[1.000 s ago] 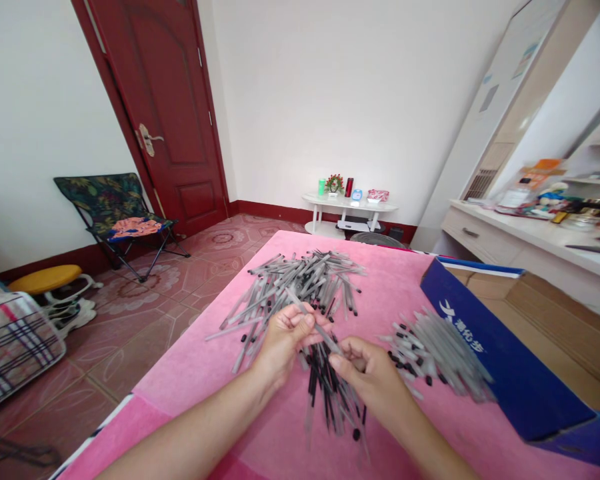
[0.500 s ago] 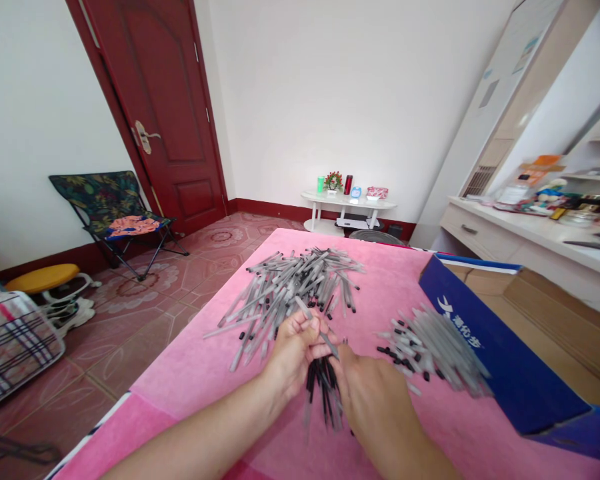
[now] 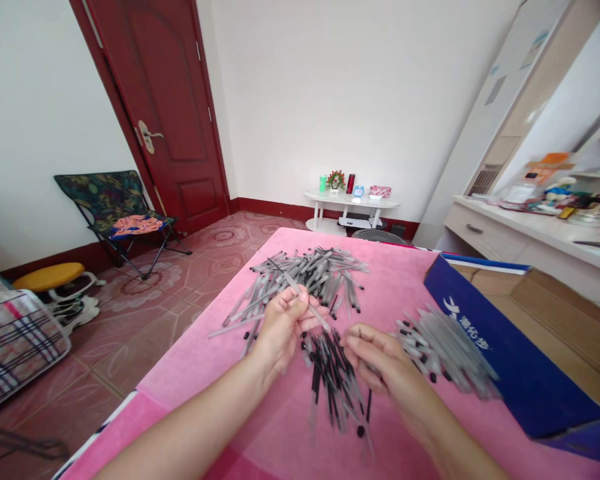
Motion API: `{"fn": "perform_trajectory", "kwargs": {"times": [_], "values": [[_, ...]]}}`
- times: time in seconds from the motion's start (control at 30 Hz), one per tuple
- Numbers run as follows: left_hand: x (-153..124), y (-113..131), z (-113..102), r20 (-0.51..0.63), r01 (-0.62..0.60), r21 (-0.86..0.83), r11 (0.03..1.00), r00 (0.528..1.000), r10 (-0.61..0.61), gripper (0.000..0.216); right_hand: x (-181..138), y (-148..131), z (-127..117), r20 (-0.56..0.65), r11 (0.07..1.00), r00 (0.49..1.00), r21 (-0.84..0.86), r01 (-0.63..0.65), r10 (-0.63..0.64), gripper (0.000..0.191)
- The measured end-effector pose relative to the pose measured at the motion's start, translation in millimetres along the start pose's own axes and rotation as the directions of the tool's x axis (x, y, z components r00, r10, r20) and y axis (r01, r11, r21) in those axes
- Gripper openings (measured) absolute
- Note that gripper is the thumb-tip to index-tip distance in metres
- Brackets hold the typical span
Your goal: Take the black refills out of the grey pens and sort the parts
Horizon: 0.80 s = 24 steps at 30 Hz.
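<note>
- Gripping a slim grey tube [image 3: 317,315], the left hand [image 3: 283,321] is closed, thumb pressed against fingers; the tube slants from far left to near right.
- The right hand [image 3: 383,359] is just beside the tube's near end, fingers loosely curled, thumb close to the forefinger. Whether it pinches anything cannot be told.
- Below and between the hands lies a near heap of thin sticks [image 3: 333,377], many with black lengths, pointing mostly toward the near side.
- Beyond the left hand, a far heap of grey tubes [image 3: 305,270] is spread in crossed directions; black ends show throughout.
- To the right of the right hand, a right-hand heap of grey tubes [image 3: 447,343] lies roughly parallel, somewhat blurred, with small black pieces along its left side.
- Just right of that heap stands an open blue box [image 3: 500,360], brown inside, white lettering on its wall.
- All three heaps rest on a pink cloth [image 3: 393,287].
- Farther out: a low white table [image 3: 393,203] against the far wall; a red door [image 3: 165,100], a folding chair [image 3: 100,192] and a yellow stool [image 3: 50,276] at left; a white counter [image 3: 525,240] at right.
</note>
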State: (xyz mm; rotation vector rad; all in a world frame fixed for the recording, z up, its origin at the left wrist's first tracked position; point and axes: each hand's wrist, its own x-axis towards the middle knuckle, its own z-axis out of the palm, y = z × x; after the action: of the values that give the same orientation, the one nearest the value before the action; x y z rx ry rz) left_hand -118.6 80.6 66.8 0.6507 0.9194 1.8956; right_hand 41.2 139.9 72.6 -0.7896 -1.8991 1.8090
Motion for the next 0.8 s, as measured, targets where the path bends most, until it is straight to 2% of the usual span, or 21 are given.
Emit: {"fn": "perform_trajectory", "kwargs": {"times": [0.17,0.27,0.37,0.43,0.57,0.67,0.73,0.77,0.8], "values": [[-9,-8,6,0.079,-0.047,0.229,0.972,0.996,0.029,0.024,1,10,10,-0.007,0.990,0.991,-0.051,0.130,-0.131,0.031],[-12,-9,7,0.157,0.006,0.339,0.941,0.986,-0.063,0.029,4,10,2,-0.108,0.987,0.982,-0.045,0.151,-0.155,0.031],[-17,-9,11,0.274,0.107,0.424,0.899,0.931,-0.240,0.035,3,2,-9,-0.227,0.991,0.969,0.067,0.120,-0.102,0.036],[-21,-10,14,0.337,0.157,0.462,0.873,0.879,-0.337,0.037,1,-4,-17,-0.249,0.980,0.966,0.166,0.108,-0.065,0.038],[-28,-13,13,0.390,0.198,0.538,0.819,0.804,-0.450,0.038,-2,-10,-30,-0.264,0.938,0.963,0.318,0.135,-0.049,0.031],[-29,-14,10,0.406,0.185,0.605,0.774,0.765,-0.501,0.036,-3,-10,-42,-0.289,0.928,0.956,0.339,0.153,-0.052,0.026],[-27,-14,7,0.416,0.182,0.631,0.754,0.741,-0.527,0.034,-4,-12,-51,-0.353,0.923,0.932,0.323,0.209,-0.088,0.023],[-24,-13,6,0.408,0.185,0.629,0.755,0.748,-0.524,0.033,-6,-14,-55,-0.417,0.915,0.900,0.303,0.267,-0.125,0.022],[-22,-13,4,0.383,0.191,0.613,0.767,0.777,-0.499,0.033,-7,-17,-60,-0.495,0.903,0.852,0.268,0.336,-0.171,0.021]]}}
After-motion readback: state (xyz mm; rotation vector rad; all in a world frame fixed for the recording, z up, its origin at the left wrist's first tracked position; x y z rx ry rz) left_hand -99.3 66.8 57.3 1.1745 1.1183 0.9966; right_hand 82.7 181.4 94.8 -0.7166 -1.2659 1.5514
